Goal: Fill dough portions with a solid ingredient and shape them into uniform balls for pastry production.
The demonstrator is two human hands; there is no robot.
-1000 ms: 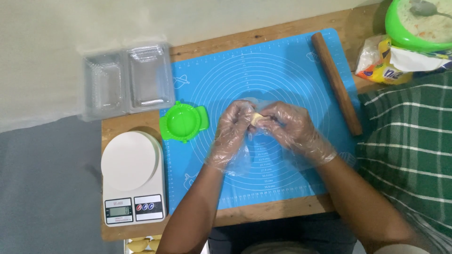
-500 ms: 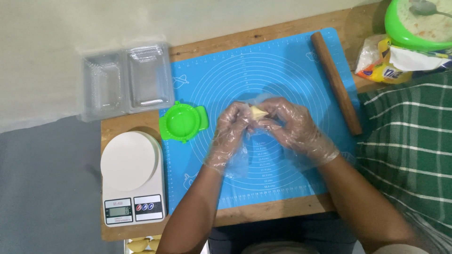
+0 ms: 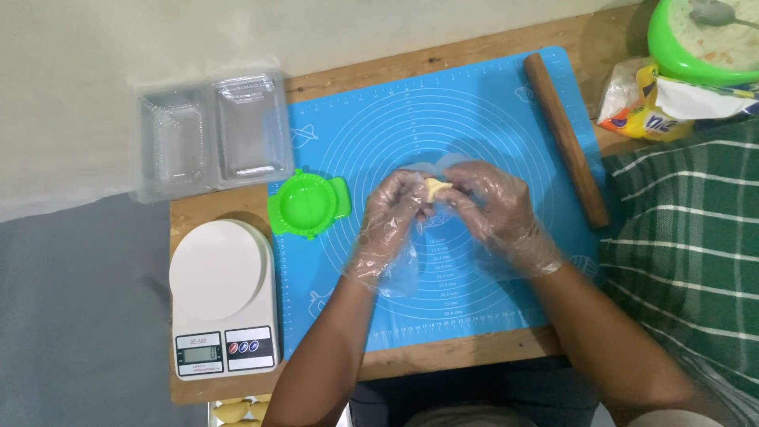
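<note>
We look down on our two hands, both in loose clear plastic gloves, meeting over the middle of a blue baking mat (image 3: 474, 119) on a wooden worktop (image 3: 466, 352). Our left hand (image 3: 393, 221) and right hand (image 3: 498, 209) both pinch a small pale yellow piece of dough (image 3: 435, 188) between their fingertips, holding it just above the mat's printed rings.

Just left of our left hand, a round green dumpling press (image 3: 307, 203) lies open at the mat's edge, and its cup looks bare. Beyond it, at the worktop's far left corner, sits a clear hinged plastic box (image 3: 213, 134), open, with both halves showing nothing inside. Near the front left stands a white kitchen scale (image 3: 221, 296). At the bottom edge, a tray (image 3: 237, 411) shows a few yellowish shaped pieces, mostly cut off from view.

To our right, a wooden rolling pin (image 3: 565, 138) lies along the mat's right side. At the far right corner, a green bowl (image 3: 664, 47) holds a pale filling with a spoon (image 3: 711, 12) in it, beside a crumpled yellow and white packet (image 3: 648, 111)
</note>
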